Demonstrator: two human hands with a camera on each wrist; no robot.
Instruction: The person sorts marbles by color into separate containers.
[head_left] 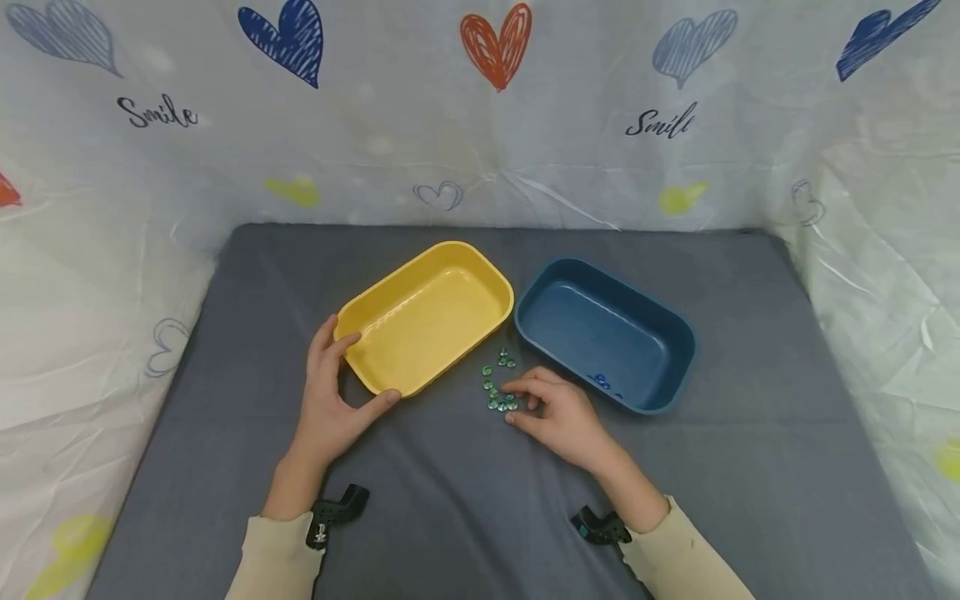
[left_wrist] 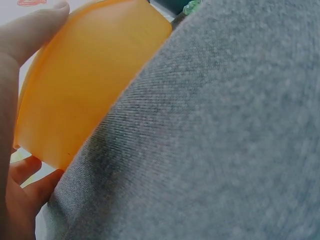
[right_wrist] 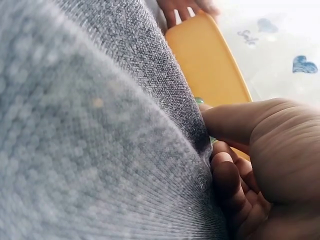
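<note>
At the left end of a yellow tray (head_left: 427, 333), my left hand (head_left: 330, 408) grips a corner. Its thumb lies on the near rim, and a finger reaches over the left rim. The left wrist view shows the tray's outer wall (left_wrist: 95, 75) between thumb and fingers. My right hand (head_left: 558, 417) is at a loose group of green glass beads (head_left: 492, 392) on the cloth. Thumb and forefinger are apart beside the nearest beads, with nothing visible held. In the right wrist view, the right hand (right_wrist: 270, 150) hides most of the beads.
A blue tray (head_left: 570, 275) stands right of the yellow one, nearly touching it, with a few blue beads (head_left: 601, 380) inside. Grey cloth (head_left: 420, 517) covers the table. A white curtain (head_left: 420, 108) printed with hearts hangs behind and at the sides.
</note>
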